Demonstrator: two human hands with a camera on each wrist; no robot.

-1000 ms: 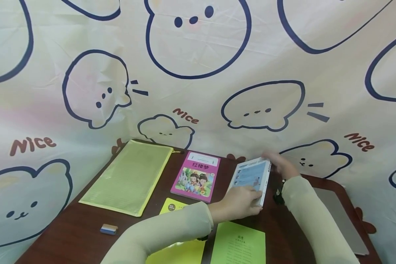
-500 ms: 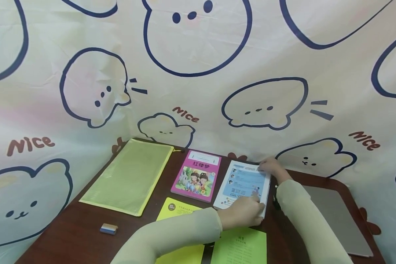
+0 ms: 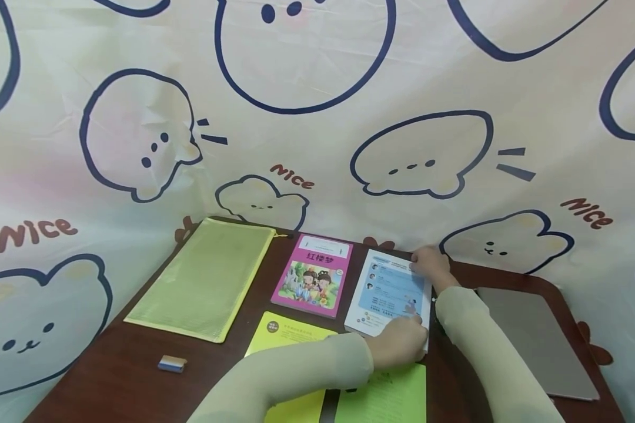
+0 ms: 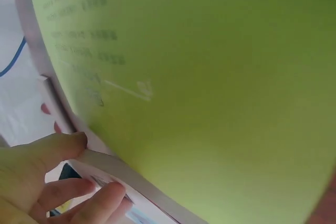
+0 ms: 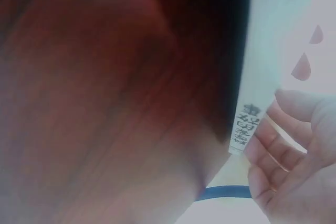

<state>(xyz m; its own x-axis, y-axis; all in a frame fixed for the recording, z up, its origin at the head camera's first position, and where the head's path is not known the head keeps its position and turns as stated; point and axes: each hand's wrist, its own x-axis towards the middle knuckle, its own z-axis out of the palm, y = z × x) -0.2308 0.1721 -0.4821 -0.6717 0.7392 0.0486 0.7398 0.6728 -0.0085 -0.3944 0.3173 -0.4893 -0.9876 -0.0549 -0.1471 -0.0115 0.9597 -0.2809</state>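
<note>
A white book with a blue panel on its cover (image 3: 388,288) lies on the brown table, right of a pink book (image 3: 312,276). My left hand (image 3: 400,341) grips its near right corner; in the left wrist view the thumb (image 4: 65,145) is on one side of the edge and the fingers curl on the other. At the far right corner, my right hand (image 3: 430,264) pinches the book, its printed spine (image 5: 247,124) beside the fingers in the right wrist view. A green booklet (image 3: 386,399) lies just below the left hand, and a yellow booklet (image 3: 283,332) is partly hidden under the left sleeve.
A yellow mesh zip bag (image 3: 201,276) lies at the left, with an eraser (image 3: 172,363) in front of it. A flat grey panel like a closed laptop (image 3: 540,341) sits at the right, partly behind the right sleeve. A patterned curtain (image 3: 317,147) rises behind the table.
The white book, tilted with its spine showing a second ago, has come down flat in line with the pink book. Both hands have stayed at its right edge; the head view shifts slightly.
</note>
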